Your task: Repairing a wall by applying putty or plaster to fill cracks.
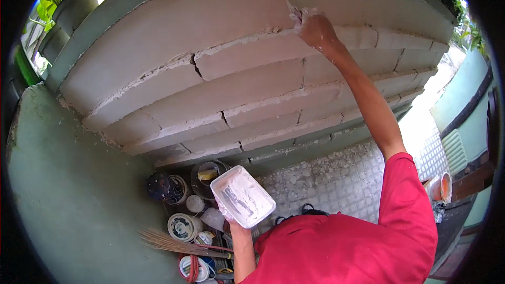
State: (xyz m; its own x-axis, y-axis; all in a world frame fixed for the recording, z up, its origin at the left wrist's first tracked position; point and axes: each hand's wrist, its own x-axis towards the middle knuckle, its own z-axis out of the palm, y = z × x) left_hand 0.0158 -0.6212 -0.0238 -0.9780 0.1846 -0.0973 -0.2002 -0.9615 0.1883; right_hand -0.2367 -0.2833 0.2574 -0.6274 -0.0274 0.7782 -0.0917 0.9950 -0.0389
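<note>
My right hand point(315, 30) is closed round a putty knife point(289, 5), held up at the pale top band of the stepped block wall point(221, 31), above a ridge of rough white filler. White paste clings to the fingers. Low at centre, my left hand point(229, 213) holds a rectangular white plastic tub point(243, 196) smeared inside with white paste; its fingers are partly hidden by the tub. The wall's lower steps show cracks and white-streaked joints.
Buckets point(181, 226) and containers crowd the floor point(326, 173) at lower left, with a straw broom point(163, 239) beside the green side wall point(68, 179). Potted plants point(71, 5) sit on the top ledge. An orange-lined bucket point(445, 188) stands at right, near a bright opening.
</note>
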